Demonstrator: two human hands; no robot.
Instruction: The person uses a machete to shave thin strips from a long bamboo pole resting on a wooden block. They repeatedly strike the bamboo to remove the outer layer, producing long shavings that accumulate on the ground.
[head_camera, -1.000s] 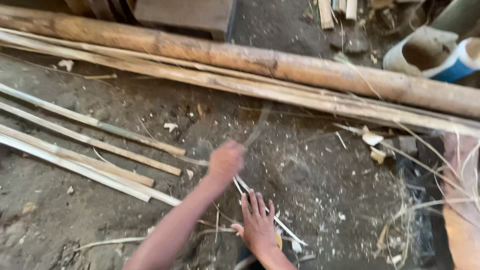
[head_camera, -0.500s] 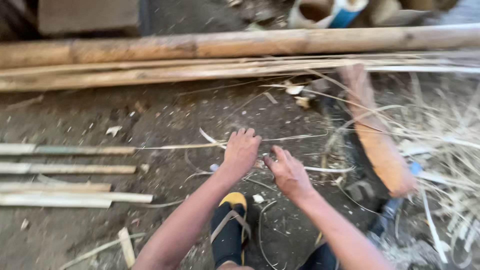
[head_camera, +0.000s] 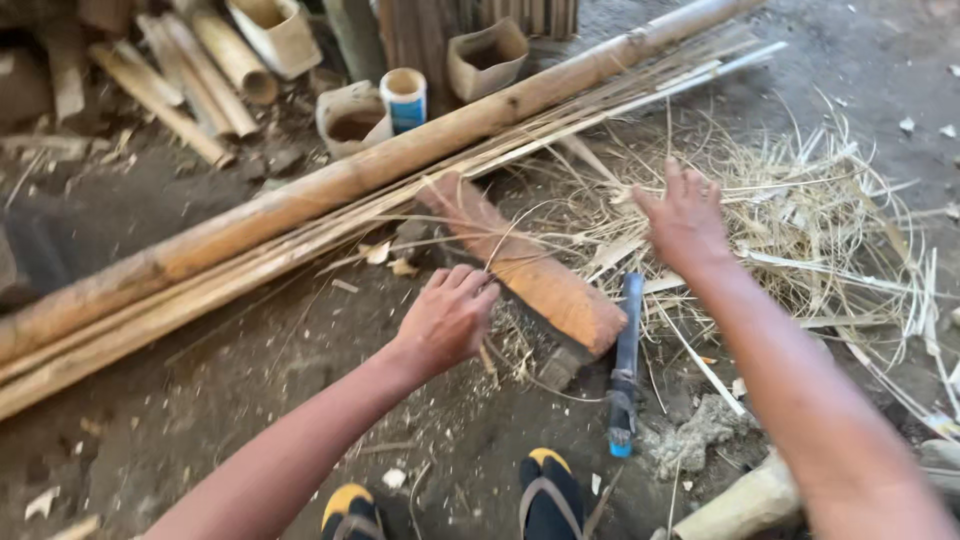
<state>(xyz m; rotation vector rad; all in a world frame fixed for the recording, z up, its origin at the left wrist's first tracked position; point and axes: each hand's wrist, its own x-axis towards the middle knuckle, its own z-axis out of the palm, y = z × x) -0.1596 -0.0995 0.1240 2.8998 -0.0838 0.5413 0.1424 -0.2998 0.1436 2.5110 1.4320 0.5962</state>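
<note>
My left hand (head_camera: 449, 317) is closed around a thin bamboo strip (head_camera: 507, 237) that curves up from my fingers, right beside a reddish wooden block (head_camera: 545, 278) lying on the dirt. My right hand (head_camera: 686, 222) is raised with fingers spread and nothing in it, hovering over a pile of pale bamboo shavings (head_camera: 800, 230). A blue-handled blade (head_camera: 625, 368) lies on the ground between my arms, just right of the block.
A long bamboo pole (head_camera: 330, 190) and a bundle of split strips (head_camera: 220, 285) run diagonally across the ground. Cut bamboo tubes (head_camera: 210, 70) and small containers (head_camera: 404, 98) stand at the back. My sandalled feet (head_camera: 548, 495) are at the bottom edge.
The view has swung right, bringing the shavings pile into sight. My right hand has lifted from the ground toward the shavings. My left hand has closed on a thin strip by the block.
</note>
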